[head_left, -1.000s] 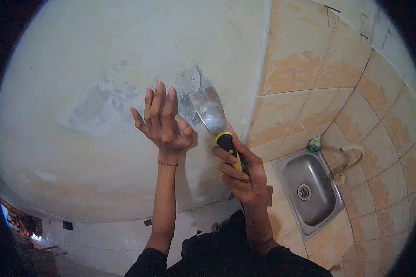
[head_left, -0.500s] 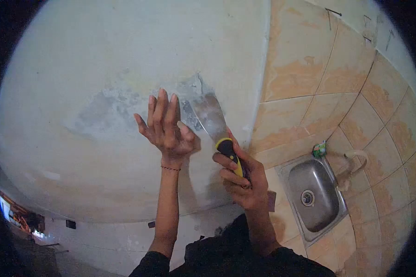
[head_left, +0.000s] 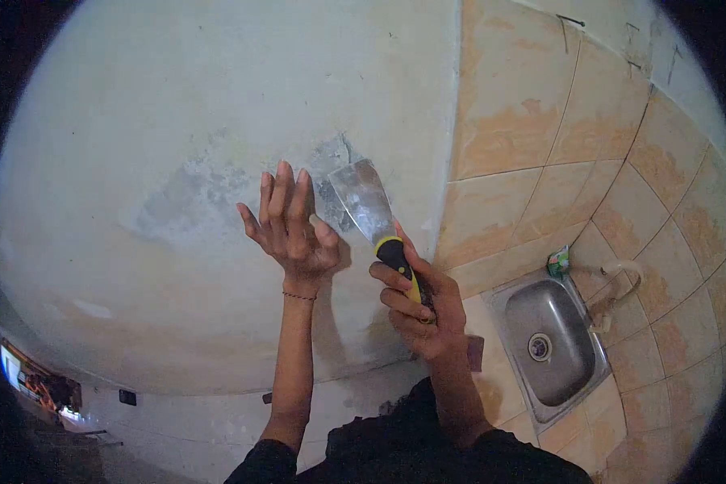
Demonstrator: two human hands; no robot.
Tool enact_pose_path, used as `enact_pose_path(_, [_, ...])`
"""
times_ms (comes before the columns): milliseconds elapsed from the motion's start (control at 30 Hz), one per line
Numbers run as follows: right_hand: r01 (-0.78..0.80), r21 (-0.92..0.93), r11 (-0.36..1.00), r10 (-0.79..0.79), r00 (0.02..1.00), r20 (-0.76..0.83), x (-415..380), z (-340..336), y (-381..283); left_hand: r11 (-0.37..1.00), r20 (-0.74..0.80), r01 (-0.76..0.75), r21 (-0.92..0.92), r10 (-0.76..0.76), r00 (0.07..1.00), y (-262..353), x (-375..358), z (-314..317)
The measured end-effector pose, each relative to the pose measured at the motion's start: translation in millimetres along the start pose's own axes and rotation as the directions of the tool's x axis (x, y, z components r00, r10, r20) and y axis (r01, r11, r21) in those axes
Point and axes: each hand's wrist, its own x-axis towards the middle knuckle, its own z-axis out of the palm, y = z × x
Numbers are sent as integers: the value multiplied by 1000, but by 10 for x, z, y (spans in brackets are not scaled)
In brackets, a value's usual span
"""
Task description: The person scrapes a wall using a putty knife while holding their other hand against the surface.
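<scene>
My right hand [head_left: 423, 302] is wrapped round the black and yellow handle of a putty knife [head_left: 366, 203]. Its wide metal blade points up and left, with the edge right at a rough grey patch [head_left: 327, 155] where the paint has come off the wall [head_left: 177, 306]. Left of the blade, my left hand [head_left: 292, 230] is raised with fingers spread and pointing up, close over the wall. A thin cord bracelet circles that wrist. Behind and left of these fingers, a broader bare grey patch [head_left: 184, 198] shows on the wall.
At the right, a steel sink [head_left: 561, 347] with a drain is set in a tiled counter [head_left: 492, 323]. A pale faucet [head_left: 621, 270] and a green packet [head_left: 558, 260] are beside it. Orange-stained tiles [head_left: 504, 137] cover the wall right of the painted part.
The putty knife's blade has turned slightly, showing more of its flat face and front edge. My left hand stays nearly in place. The whole view has shifted a little.
</scene>
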Motion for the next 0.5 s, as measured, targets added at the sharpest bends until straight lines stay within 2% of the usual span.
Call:
enact_pose_path(133, [-38,37,999,37,999,34,-20,-50,-29,1000,5,8,10,-8,1000,-21,-4,12])
enact_pose_path(233, [1,-37,999,-1,1000,24,48,-37,-24,1000,8,1,-1,-1,1000,-17,-25,9])
enact_pose_path(333, [9,63,998,-8,1000,-19,-42,30,45,1000,10,-5,1,5,1000,-13,-1,9])
enact_pose_path(500, [-10,137,990,7,1000,22,24,-19,47,1000,30,8,6,-9,1000,-16,-21,-8])
